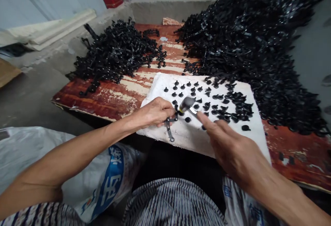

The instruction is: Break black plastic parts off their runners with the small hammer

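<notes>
My left hand point(161, 110) is closed on a jointed black metal strip point(168, 129), whose ringed end hangs toward the front of the white cloth-like pad point(152, 129). My right hand point(227, 136) grips a small hammer point(188, 104) by its metal handle. The hammer's head, blurred by motion, is just right of my left fingertips; whether it touches anything I cannot tell. Around both hands, several small round black pieces with short stems point(188, 119) stand spread over the pad, bunching more thickly at its right side point(236, 103).
A large heap of black parts point(248, 36) rises at the right, and a smaller pile of black strips point(116, 53) lies at the left on the worn red-brown board point(100, 96). A concrete ledge point(170, 10) runs behind. White printed sacks point(103, 181) stand below the front edge.
</notes>
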`<state>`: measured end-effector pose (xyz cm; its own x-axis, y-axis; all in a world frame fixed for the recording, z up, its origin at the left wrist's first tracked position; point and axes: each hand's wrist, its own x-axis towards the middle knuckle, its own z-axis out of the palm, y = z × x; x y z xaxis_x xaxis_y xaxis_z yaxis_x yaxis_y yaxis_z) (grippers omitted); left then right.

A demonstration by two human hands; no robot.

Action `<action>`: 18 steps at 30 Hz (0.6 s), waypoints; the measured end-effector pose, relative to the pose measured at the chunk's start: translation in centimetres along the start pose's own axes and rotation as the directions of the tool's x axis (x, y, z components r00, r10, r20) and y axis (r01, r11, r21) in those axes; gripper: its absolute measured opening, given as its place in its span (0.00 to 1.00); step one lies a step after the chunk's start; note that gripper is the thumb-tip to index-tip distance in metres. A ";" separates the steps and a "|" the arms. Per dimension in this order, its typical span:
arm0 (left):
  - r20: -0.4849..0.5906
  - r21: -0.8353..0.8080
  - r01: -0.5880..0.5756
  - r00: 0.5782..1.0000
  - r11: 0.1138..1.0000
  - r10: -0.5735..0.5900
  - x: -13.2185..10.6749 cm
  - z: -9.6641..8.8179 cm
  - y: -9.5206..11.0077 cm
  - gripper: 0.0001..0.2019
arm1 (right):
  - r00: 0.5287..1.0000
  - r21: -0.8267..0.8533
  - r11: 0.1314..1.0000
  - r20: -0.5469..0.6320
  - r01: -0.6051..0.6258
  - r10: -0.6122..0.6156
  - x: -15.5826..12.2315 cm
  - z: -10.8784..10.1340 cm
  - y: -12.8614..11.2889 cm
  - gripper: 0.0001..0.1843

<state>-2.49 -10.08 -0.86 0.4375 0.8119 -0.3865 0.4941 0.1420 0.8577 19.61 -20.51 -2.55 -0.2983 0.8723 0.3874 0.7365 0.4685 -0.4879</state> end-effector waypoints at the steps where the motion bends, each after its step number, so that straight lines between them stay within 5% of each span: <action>1: -0.004 0.022 -0.002 1.000 1.000 0.002 0.0 0.0 0.0 0.14 | 1.000 -0.015 1.000 0.017 0.009 -0.009 0.0 0.0 0.0 0.33; 5: -0.007 0.104 -0.009 1.000 0.995 0.010 0.1 -0.2 -0.1 0.13 | 1.000 -0.043 0.999 0.007 0.015 -0.015 0.2 -0.2 -0.1 0.37; 8: 0.001 0.148 -0.022 1.000 0.989 0.022 0.0 -0.5 -0.3 0.13 | 0.997 -0.069 0.997 0.080 0.028 -0.023 1.2 -0.5 -0.2 0.31; 12: 0.060 0.207 -0.087 0.995 0.974 0.076 -1.1 -0.2 0.3 0.12 | 0.993 0.142 0.985 -0.056 -0.094 0.103 3.1 -0.9 -0.7 0.17; 18: 0.257 0.329 -0.322 0.935 0.888 0.244 -4.3 2.4 1.7 0.12 | 0.916 0.537 0.742 0.223 -0.401 0.333 3.2 0.4 -1.7 0.08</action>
<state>-1.75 -14.69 1.48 0.7229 0.6481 -0.2397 0.5452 -0.3219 0.7740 17.22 -18.44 -0.77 -0.1633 0.9864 0.0173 0.3397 0.0727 -0.9377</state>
